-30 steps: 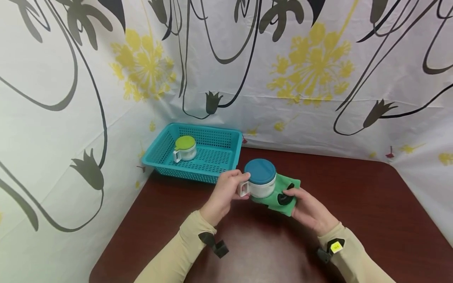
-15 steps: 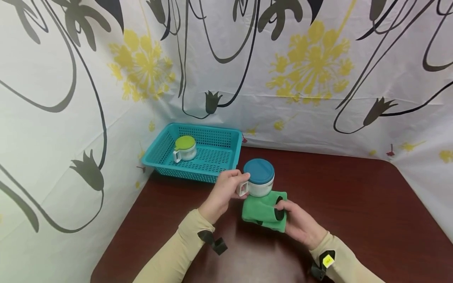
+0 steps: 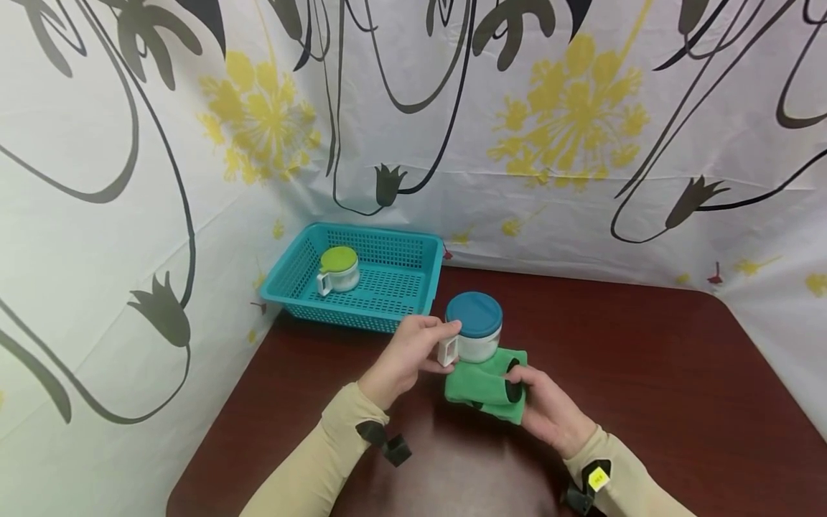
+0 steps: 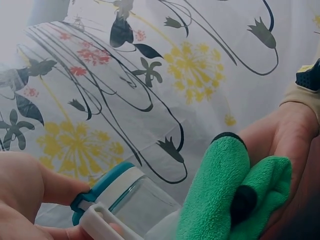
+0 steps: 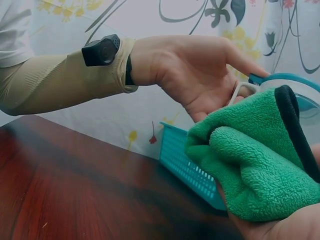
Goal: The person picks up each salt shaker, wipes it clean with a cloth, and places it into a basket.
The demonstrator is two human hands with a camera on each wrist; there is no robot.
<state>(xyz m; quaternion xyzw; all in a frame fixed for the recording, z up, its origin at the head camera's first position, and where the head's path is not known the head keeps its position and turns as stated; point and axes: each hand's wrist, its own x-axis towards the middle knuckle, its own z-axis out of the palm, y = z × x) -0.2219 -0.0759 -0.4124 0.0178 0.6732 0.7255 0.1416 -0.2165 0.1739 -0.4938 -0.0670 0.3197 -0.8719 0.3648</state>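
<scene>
A clear jar (image 3: pixel 479 348) with a blue lid (image 3: pixel 474 314) and a white handle hangs above the table. My left hand (image 3: pixel 408 355) holds it by that handle (image 4: pixel 102 226), with the thumb at the lid's edge in the left wrist view. Just below and to the right, my right hand (image 3: pixel 550 411) grips a folded green cloth (image 3: pixel 481 384) with black edging. In the right wrist view the cloth (image 5: pixel 255 160) is bunched in the palm and partly covers the jar (image 5: pixel 300 95). Whether cloth and jar touch, I cannot tell.
A turquoise perforated basket (image 3: pixel 352 317) stands at the back left of the dark red-brown table (image 3: pixel 620 345). Inside it, at the left, sits a similar jar (image 3: pixel 339 270) with a green lid. A patterned white curtain (image 3: pixel 413 143) runs behind the table and along its left side.
My right hand has drawn the green cloth from behind the jar to the front and lower, and the cloth is now folded over. The left hand and jar have barely moved.
</scene>
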